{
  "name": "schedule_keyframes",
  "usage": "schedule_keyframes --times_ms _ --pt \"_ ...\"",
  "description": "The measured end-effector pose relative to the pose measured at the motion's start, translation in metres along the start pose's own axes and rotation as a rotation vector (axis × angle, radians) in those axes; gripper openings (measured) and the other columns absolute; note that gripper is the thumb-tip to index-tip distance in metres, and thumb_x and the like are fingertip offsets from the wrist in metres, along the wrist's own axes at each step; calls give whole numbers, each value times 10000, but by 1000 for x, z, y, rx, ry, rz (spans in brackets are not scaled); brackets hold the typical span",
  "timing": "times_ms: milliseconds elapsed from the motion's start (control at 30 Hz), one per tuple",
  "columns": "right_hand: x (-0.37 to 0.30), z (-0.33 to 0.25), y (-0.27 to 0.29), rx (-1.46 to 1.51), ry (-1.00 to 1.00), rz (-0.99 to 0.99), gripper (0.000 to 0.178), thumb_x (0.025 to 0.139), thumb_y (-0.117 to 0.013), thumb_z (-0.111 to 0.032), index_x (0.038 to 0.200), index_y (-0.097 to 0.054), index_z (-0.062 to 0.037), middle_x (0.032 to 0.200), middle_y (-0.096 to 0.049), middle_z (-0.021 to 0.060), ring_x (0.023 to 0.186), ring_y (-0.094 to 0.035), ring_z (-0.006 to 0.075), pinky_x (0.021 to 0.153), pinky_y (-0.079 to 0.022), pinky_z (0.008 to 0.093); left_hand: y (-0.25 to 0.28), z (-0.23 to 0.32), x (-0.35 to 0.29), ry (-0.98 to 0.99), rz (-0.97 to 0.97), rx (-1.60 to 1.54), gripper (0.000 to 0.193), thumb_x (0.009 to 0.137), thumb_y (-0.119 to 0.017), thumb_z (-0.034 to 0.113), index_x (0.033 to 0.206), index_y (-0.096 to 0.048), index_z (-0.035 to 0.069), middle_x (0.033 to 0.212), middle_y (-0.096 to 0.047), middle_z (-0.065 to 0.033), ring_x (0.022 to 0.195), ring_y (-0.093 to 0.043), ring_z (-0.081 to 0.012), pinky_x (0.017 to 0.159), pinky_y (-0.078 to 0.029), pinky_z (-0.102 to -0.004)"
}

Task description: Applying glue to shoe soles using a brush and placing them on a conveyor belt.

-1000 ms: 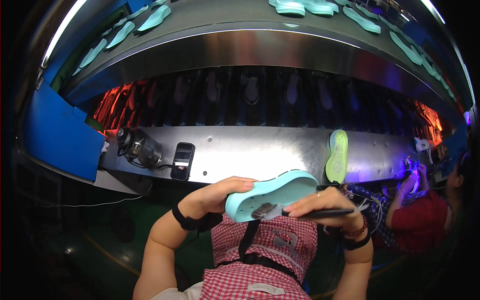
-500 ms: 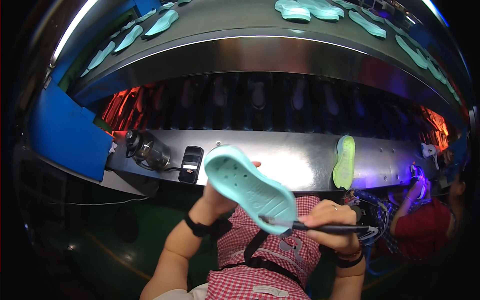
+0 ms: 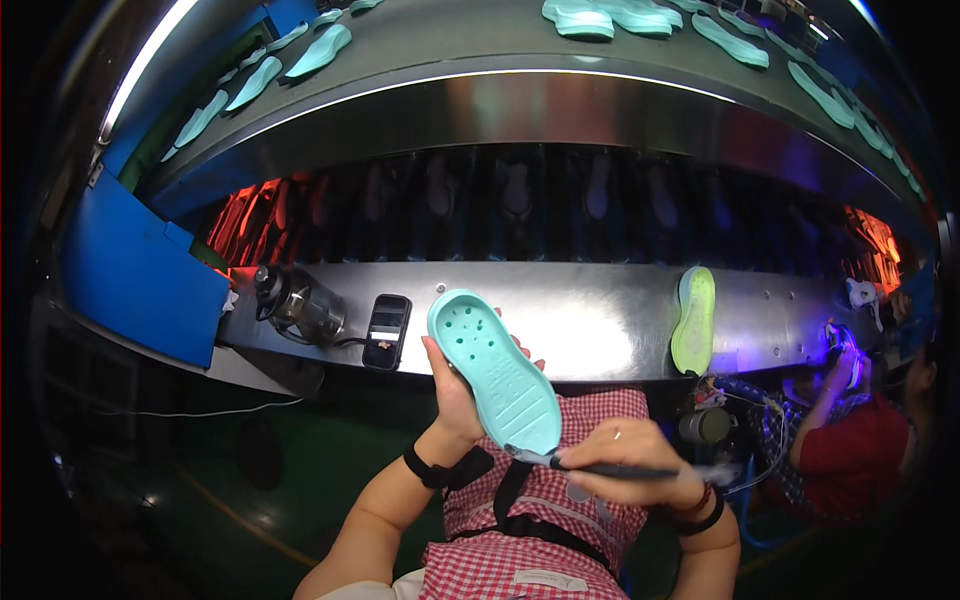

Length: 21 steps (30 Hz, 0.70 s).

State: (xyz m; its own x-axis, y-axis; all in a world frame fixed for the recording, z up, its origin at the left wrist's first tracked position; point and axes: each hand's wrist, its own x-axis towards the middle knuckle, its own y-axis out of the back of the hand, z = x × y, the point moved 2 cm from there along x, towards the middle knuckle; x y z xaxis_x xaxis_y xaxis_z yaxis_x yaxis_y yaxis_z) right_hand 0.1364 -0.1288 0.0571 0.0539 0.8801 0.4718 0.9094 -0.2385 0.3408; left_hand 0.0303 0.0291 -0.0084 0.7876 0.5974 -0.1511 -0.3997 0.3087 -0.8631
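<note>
A turquoise shoe sole (image 3: 505, 385) with small holes in its upper part and ridged lines lower down is held up before my apron. My left hand (image 3: 456, 402) grips it from beneath and along its edges, fingertips showing past the right side. My right hand (image 3: 628, 450) is closed round a slim black-handled brush (image 3: 537, 458). The brush's pale tip meets the lower rim of the sole. The brush's far end, right of my wrist, is blurred.
On the metal bench (image 3: 580, 310) are a yellow-green sole (image 3: 693, 320), a phone (image 3: 386, 332) and a clear bottle (image 3: 308, 307). A belt (image 3: 450, 40) carrying turquoise soles runs behind. A co-worker in a red top (image 3: 850, 455) sits at right. A round container (image 3: 706, 427) stands near my right arm.
The sole has turned more upright and shifted slightly right, its inner face showing more fully. The brush tip has moved a little left and down to the sole's lower rim.
</note>
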Motion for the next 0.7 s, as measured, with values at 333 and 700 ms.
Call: schedule_keyframes --times_ms 333,700 --pt "3 0 4 329 -139 133 213 685 -695 -6 896 -664 -8 830 -663 117 780 -638 194 711 -496 275 -27 9 0 -119 39 -9 841 744 -208 774 1241 -400 122 898 -541 -65 858 -531 -222 907 -378 -509" --pt "-17 33 5 737 -313 251 187 753 -596 49 940 -597 41 1015 -602 184 956 -578 237 876 -438 340 -44 23 -2 -101 -135 81 872 729 -252 782 1141 -468 44 994 -551 -118 929 -540 -257 928 -378 -506"
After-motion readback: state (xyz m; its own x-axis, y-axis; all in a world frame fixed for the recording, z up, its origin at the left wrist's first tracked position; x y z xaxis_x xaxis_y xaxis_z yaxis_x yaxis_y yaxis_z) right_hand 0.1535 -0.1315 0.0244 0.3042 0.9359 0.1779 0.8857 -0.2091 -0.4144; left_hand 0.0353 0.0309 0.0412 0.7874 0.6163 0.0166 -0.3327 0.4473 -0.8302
